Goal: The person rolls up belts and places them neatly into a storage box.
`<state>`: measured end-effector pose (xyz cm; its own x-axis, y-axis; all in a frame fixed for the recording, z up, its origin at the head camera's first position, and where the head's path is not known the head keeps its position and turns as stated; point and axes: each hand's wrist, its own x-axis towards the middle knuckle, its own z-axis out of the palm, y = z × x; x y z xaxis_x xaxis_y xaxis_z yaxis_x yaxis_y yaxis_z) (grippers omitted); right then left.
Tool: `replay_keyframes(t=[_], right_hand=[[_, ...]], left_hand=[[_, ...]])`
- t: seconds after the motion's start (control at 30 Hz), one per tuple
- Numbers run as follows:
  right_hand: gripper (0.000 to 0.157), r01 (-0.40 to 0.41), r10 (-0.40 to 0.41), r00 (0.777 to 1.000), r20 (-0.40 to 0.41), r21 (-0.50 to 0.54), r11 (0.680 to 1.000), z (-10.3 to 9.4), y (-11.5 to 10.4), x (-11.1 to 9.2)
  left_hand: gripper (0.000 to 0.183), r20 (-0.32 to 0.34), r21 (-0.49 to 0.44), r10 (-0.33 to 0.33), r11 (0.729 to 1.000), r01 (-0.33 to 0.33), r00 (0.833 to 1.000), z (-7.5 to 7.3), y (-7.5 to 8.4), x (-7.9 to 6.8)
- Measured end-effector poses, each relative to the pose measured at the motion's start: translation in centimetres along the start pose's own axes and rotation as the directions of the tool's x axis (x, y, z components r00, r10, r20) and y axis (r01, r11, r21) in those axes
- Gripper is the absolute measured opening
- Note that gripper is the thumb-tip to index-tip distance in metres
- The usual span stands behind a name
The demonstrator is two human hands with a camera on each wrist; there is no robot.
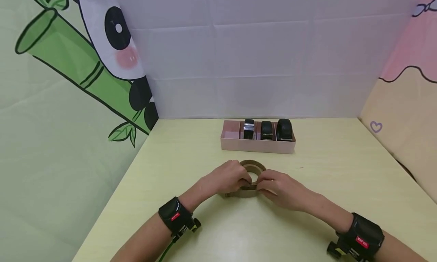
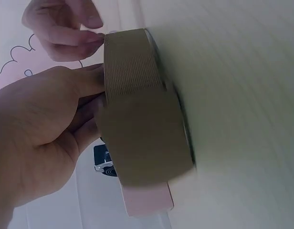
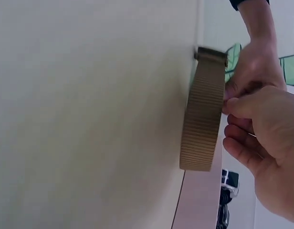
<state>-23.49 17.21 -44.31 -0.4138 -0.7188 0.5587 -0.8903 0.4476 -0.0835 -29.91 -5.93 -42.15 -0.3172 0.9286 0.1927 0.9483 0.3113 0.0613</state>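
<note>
A tan ribbed webbing belt (image 1: 244, 194) stands coiled in a ring on the table, its edges facing up. My left hand (image 1: 229, 177) grips the coil from the left, fingertips reaching into the ring's opening. From the right, my right hand (image 1: 281, 189) pinches the coil's upper edge with thumb and forefinger. In the left wrist view the belt's loose outer flap (image 2: 144, 138) stands toward the camera. A dark end piece (image 3: 212, 53) caps the strap in the right wrist view. The fingertips inside the ring are partly hidden.
Behind the coil a pink compartment box (image 1: 257, 145) holds rolled black belts (image 1: 284, 130), one with a shiny buckle (image 1: 249, 127); its leftmost compartment shows a bare floor. The pale table (image 1: 191, 148) meets a white cloth backdrop (image 1: 256, 65) and printed side cloths.
</note>
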Motion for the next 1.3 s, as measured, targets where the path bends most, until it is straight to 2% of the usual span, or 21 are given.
replay_keyframes(t=[0.17, 0.3, 0.43, 0.7, 0.8, 0.87, 0.93, 1.0, 1.1, 1.17, 1.3], right_hand=[[0.018, -0.049, 0.048, 0.999, 0.012, 0.029, 0.998, -0.7, 1.6, 0.6], [0.015, -0.084, 0.079, 0.993, 0.086, 0.057, 0.995, -0.6, 2.3, 1.1], [0.012, -0.087, 0.078, 0.985, 0.155, 0.058, 0.994, -0.1, 2.3, 1.4], [0.011, -0.137, 0.127, 0.971, 0.202, 0.036, 0.990, 0.4, 2.3, 1.8], [0.011, -0.137, 0.127, 0.969, 0.212, 0.034, 0.990, 0.4, 2.3, 1.9], [0.010, -0.142, 0.131, 0.967, 0.217, 0.037, 0.989, 0.5, 2.4, 2.0], [0.009, -0.146, 0.130, 0.966, 0.222, 0.055, 0.988, 0.4, 2.4, 2.1], [0.008, -0.148, 0.128, 0.966, 0.226, 0.073, 0.986, 0.3, 2.6, 2.3], [0.007, -0.146, 0.118, 0.967, 0.227, 0.111, 0.983, 0.2, 2.6, 2.3], [0.006, -0.150, 0.120, 0.966, 0.228, 0.118, 0.982, 0.2, 2.5, 2.3], [0.009, -0.180, 0.150, 0.960, 0.238, 0.108, 0.978, 0.0, 2.5, 2.1]], left_hand=[[0.014, 0.001, -0.019, 0.003, 1.000, -0.003, 1.000, 0.0, -0.1, 0.0], [0.011, 0.011, -0.035, -0.010, 0.999, 0.010, 1.000, 0.1, -0.1, 0.0], [0.009, 0.005, -0.027, -0.008, 1.000, 0.008, 1.000, 0.4, -0.1, -0.1], [0.009, -0.045, -0.008, -0.033, 0.999, 0.033, 0.998, 0.6, 0.3, -0.3], [0.007, -0.117, -0.012, -0.055, 0.998, 0.054, 0.992, 0.6, 1.4, -0.7], [0.007, -0.190, -0.023, -0.075, 0.997, 0.072, 0.979, 0.6, 2.6, -0.9], [0.009, -0.234, -0.039, -0.103, 0.995, 0.096, 0.967, 0.4, 4.0, -1.0], [0.023, -0.231, -0.080, -0.145, 0.988, 0.130, 0.962, 0.3, 5.4, -0.9], [0.048, -0.160, -0.158, -0.211, 0.970, 0.186, 0.964, 0.6, 7.3, -0.6], [0.057, -0.130, -0.188, -0.242, 0.958, 0.215, 0.962, 1.0, 8.3, -0.2], [0.051, -0.166, -0.146, -0.246, 0.964, 0.222, 0.955, 2.0, 9.1, 0.4]])
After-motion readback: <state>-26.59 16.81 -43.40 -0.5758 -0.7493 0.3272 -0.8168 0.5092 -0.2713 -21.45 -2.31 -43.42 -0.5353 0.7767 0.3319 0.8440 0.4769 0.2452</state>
